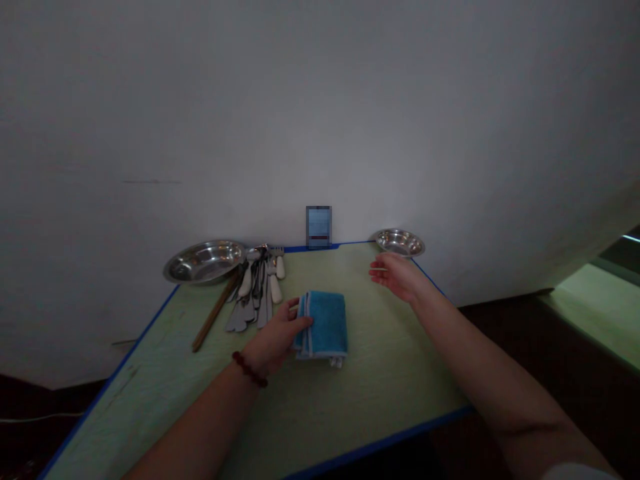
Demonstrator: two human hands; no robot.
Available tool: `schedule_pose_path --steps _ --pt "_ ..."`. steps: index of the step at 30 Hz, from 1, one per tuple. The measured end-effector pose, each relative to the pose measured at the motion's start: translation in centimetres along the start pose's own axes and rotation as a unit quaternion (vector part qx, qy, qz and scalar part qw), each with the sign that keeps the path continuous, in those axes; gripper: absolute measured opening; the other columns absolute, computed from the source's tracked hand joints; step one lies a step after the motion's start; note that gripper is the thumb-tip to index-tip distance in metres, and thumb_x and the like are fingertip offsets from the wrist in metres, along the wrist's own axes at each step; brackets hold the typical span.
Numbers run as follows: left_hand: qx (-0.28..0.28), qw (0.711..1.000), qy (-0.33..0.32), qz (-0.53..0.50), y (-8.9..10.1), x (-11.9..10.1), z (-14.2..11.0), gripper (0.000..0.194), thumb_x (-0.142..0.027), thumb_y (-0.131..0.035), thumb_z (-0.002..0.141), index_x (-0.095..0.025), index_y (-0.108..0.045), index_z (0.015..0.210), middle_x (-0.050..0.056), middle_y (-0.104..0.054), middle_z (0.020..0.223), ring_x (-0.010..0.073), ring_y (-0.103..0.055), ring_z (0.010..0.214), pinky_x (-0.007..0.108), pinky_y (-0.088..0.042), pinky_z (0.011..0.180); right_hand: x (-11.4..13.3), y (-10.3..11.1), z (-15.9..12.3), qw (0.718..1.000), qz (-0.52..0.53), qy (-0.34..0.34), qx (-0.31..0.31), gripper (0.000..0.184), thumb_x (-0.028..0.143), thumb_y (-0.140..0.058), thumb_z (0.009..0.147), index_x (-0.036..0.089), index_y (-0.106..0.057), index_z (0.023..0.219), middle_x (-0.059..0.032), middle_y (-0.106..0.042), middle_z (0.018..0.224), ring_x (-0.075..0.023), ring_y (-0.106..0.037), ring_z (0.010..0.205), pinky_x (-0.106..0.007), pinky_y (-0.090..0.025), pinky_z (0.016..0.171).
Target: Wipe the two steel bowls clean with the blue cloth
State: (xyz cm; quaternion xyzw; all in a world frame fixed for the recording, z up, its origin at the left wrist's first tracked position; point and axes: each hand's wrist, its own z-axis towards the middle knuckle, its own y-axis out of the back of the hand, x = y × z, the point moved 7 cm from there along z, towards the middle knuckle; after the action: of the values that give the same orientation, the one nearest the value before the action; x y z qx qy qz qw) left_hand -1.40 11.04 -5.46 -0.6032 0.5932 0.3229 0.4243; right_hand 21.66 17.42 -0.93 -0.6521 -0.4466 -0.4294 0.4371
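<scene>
Two bowls (205,265) (400,244) and one cloth bundle (327,323) show (cutlery (257,280) uncountable).

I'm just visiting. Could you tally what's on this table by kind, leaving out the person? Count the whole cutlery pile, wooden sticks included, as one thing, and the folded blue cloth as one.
Bowls, one left and one right: 2
Cutlery pile: 1
Cloth: 1
Screen: 1
Total: 5

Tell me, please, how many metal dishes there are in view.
2: one metal dish back left, beside the cutlery; a second dish back right, beyond the right hand. Any stacked beneath would be hidden.
</scene>
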Motion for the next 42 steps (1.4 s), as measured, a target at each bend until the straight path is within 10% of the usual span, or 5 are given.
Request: schedule_pose_path --steps 8,20,29,42 --pt "-0.009 0.999 -0.022 -0.027 0.0 -0.7 -0.2 0.055 -0.006 -0.057 0.073 -0.017 -0.038 0.123 0.010 -0.066 0.102 0.0144 -0.064 0.062 0.026 -0.053 0.053 -4.7 -4.9 -2.7 0.988 0.012 -0.098 0.120 0.012 0.009 -0.055 0.074 0.020 -0.050 0.073 0.0033 -0.060 0.067 -0.0096 -0.059 0.060 -0.024 -0.046 0.063" --pt "0.014 0.996 -0.043 -0.073 -0.2 -1.1 0.3 0.055 -0.006 -0.058 0.074 -0.015 -0.035 0.124 0.013 -0.063 0.108 0.0166 -0.065 0.071 0.031 -0.053 0.065 -8.3 -6.1 -3.6 0.952 0.046 -0.165 0.253 0.017 0.021 -0.063 0.071 0.018 -0.056 0.086 -0.0001 -0.066 0.071 -0.0127 -0.061 0.058 -0.028 -0.050 0.060" --pt "0.011 0.995 -0.061 -0.078 0.5 -0.7 0.7 0.063 -0.012 -0.067 0.069 -0.015 -0.035 0.124 0.018 -0.057 0.116 0.0212 -0.063 0.081 0.037 -0.051 0.069 -8.8 -6.7 -4.4 0.947 0.048 -0.161 0.275 0.030 0.020 -0.067 0.070 0.016 -0.057 0.098 -0.0074 -0.069 0.091 -0.0193 -0.067 0.080 -0.038 -0.050 0.084" --pt "-0.077 0.986 -0.109 -0.100 4.6 -3.1 0.6 0.020 -0.007 -0.064 0.071 -0.012 -0.055 0.088 0.006 -0.063 0.083 0.0140 -0.062 0.072 0.030 -0.050 0.075 -8.4 -6.4 -4.8 0.966 0.044 -0.147 0.210 0.024 0.015 -0.064 0.068 0.018 -0.058 0.092 -0.0073 -0.070 0.089 -0.0219 -0.067 0.084 -0.041 -0.049 0.087"
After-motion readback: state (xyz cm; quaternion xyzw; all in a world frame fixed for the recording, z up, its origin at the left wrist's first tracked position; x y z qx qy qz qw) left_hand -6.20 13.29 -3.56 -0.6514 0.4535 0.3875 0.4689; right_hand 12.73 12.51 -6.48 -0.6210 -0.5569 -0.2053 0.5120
